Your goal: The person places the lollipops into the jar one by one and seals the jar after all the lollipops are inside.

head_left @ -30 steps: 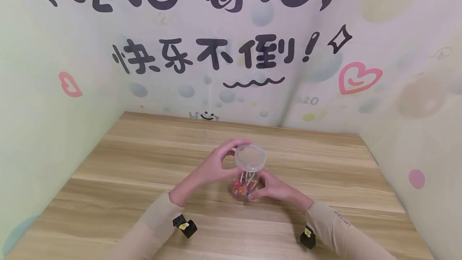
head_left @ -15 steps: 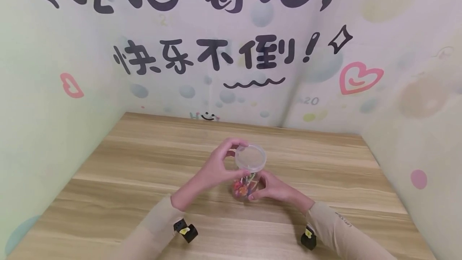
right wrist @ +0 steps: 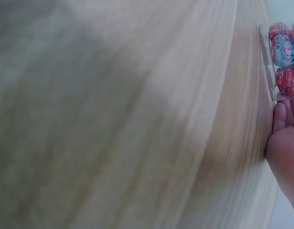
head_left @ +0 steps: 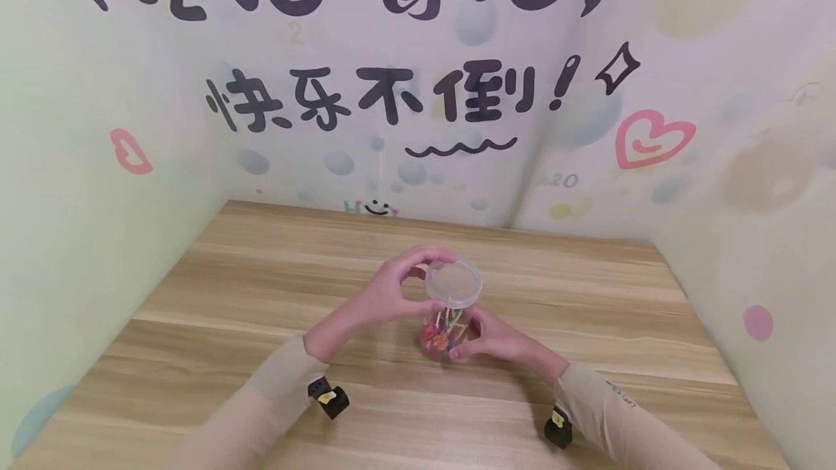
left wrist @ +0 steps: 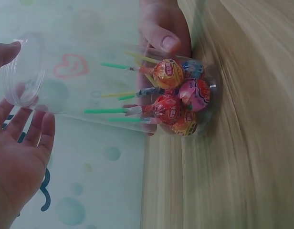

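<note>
A clear plastic jar [left wrist: 85,88] stands upright on the wooden table with several wrapped lollipops [left wrist: 167,109] inside, sticks pointing up. Its round translucent lid [head_left: 453,283] sits on top. My left hand [head_left: 390,290] grips the lid's rim, thumb on the near side and fingers on the far side. Low on the jar, my right hand [head_left: 500,340] holds the body, its thumb at the front and its other fingers mostly hidden behind. In the right wrist view, red and blue lollipop wrappers [right wrist: 284,50] show through the jar wall beside the fingers.
The wooden table [head_left: 261,274] reaches back to a printed wall [head_left: 300,172] with lettering and hearts. Side walls rise at left and right. Each sleeve carries a small black wrist camera, the left one [head_left: 329,397] and the right one [head_left: 558,427].
My left hand's thumb and fingers have shifted a little around the lid's rim, the wrist moving slightly. My right hand and the jar have stayed in place.
</note>
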### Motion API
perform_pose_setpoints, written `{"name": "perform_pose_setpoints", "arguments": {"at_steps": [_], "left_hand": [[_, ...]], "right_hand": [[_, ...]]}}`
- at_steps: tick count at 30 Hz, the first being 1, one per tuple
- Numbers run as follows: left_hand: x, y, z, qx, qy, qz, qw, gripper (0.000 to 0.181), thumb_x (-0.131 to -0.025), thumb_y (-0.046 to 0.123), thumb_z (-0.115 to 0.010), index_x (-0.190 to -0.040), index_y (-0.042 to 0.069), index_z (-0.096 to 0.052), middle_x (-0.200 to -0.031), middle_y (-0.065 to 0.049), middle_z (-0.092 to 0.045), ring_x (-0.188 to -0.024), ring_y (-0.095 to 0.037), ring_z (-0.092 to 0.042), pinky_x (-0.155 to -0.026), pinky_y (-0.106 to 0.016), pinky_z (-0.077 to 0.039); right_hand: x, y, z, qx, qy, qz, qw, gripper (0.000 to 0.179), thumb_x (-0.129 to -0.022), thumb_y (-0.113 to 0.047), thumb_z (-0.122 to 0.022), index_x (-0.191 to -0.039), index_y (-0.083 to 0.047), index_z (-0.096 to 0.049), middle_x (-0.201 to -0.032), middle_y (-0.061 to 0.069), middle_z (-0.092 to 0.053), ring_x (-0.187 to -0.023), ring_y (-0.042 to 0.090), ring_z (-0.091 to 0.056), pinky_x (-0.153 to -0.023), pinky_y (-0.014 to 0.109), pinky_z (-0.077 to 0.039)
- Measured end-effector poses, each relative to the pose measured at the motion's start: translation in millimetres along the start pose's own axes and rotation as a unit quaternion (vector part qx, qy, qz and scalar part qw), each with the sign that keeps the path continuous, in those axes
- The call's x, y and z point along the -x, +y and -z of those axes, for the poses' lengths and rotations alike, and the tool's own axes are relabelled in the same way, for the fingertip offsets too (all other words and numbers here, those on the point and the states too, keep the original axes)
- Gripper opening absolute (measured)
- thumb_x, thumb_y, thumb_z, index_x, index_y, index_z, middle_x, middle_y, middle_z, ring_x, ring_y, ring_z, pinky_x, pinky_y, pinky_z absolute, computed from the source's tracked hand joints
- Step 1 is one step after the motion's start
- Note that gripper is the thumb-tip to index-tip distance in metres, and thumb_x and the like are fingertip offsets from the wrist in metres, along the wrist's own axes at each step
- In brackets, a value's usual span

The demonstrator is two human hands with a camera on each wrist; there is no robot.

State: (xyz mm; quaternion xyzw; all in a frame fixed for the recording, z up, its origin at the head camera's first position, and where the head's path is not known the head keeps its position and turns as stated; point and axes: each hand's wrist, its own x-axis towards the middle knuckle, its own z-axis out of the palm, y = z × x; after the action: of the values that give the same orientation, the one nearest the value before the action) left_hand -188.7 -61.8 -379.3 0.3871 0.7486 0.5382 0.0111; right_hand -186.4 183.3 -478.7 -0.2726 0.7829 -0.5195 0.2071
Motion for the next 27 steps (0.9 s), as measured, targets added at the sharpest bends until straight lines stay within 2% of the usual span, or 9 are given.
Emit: {"name": "perform_pose_setpoints", "arguments": {"at_steps": [3, 6, 10, 13, 19, 27], "left_hand": [[2.4, 1.1, -1.8, -0.018, 0.007, -0.008, 0.9998, 0.066, -0.078, 0.01, -0.081, -0.137, 0.01, -0.052, -0.14, -0.007, -0.056, -0.123, -0.023, -0.056, -0.095, -0.034, -0.055], [5.1, 3.1, -6.9, -0.043, 0.029, -0.005, 0.9986, 0.069, -0.077, 0.016, -0.084, -0.137, 0.01, -0.05, -0.137, -0.007, -0.057, -0.119, -0.02, -0.056, -0.093, -0.03, -0.055], [4.9, 6.7, -13.7, -0.051, 0.061, 0.019, 0.9967, 0.069, -0.075, 0.023, -0.086, -0.134, 0.014, -0.052, -0.131, -0.003, -0.06, -0.113, -0.016, -0.057, -0.091, -0.029, -0.054], [2.5, 7.6, -14.9, -0.039, 0.068, 0.037, 0.9963, 0.066, -0.073, 0.022, -0.088, -0.13, 0.015, -0.054, -0.127, -0.001, -0.062, -0.112, -0.016, -0.058, -0.091, -0.029, -0.054], [-2.6, 3.0, -9.5, -0.018, 0.048, 0.043, 0.9977, 0.064, -0.07, 0.018, -0.089, -0.125, 0.013, -0.056, -0.128, -0.009, -0.062, -0.115, -0.023, -0.057, -0.091, -0.033, -0.056], [-5.9, -1.6, -2.2, -0.012, 0.011, 0.024, 0.9996, 0.067, -0.071, 0.015, -0.088, -0.131, 0.014, -0.056, -0.132, -0.004, -0.061, -0.118, -0.027, -0.057, -0.093, -0.038, -0.056]], "right_hand": [[-0.3, 0.1, -0.2, 0.006, 0.0, -0.004, 1.0, 0.073, -0.076, -0.021, -0.081, -0.14, -0.011, -0.047, -0.141, 0.009, -0.053, -0.136, 0.031, -0.044, -0.117, 0.06, -0.027], [-0.2, -0.3, -0.4, 0.011, 0.0, -0.007, 0.9999, 0.074, -0.077, -0.022, -0.081, -0.142, -0.012, -0.045, -0.142, 0.009, -0.052, -0.135, 0.031, -0.044, -0.117, 0.059, -0.028], [0.4, -1.2, 0.1, 0.01, 0.0, -0.006, 0.9999, 0.077, -0.077, -0.021, -0.08, -0.144, -0.011, -0.043, -0.144, 0.01, -0.05, -0.137, 0.033, -0.043, -0.117, 0.06, -0.027], [1.0, -1.9, 0.3, 0.01, -0.001, -0.008, 0.9999, 0.077, -0.077, -0.021, -0.08, -0.144, -0.013, -0.043, -0.144, 0.008, -0.051, -0.138, 0.032, -0.043, -0.118, 0.059, -0.026], [-0.2, -1.2, 0.0, 0.005, -0.008, 0.0, 1.0, 0.074, -0.078, -0.021, -0.08, -0.143, -0.016, -0.044, -0.142, 0.003, -0.053, -0.135, 0.028, -0.045, -0.118, 0.057, -0.028], [0.2, -1.6, 0.4, 0.005, -0.01, -0.004, 0.9999, 0.075, -0.077, -0.021, -0.08, -0.143, -0.015, -0.044, -0.142, 0.004, -0.052, -0.137, 0.028, -0.043, -0.119, 0.058, -0.026]]}}
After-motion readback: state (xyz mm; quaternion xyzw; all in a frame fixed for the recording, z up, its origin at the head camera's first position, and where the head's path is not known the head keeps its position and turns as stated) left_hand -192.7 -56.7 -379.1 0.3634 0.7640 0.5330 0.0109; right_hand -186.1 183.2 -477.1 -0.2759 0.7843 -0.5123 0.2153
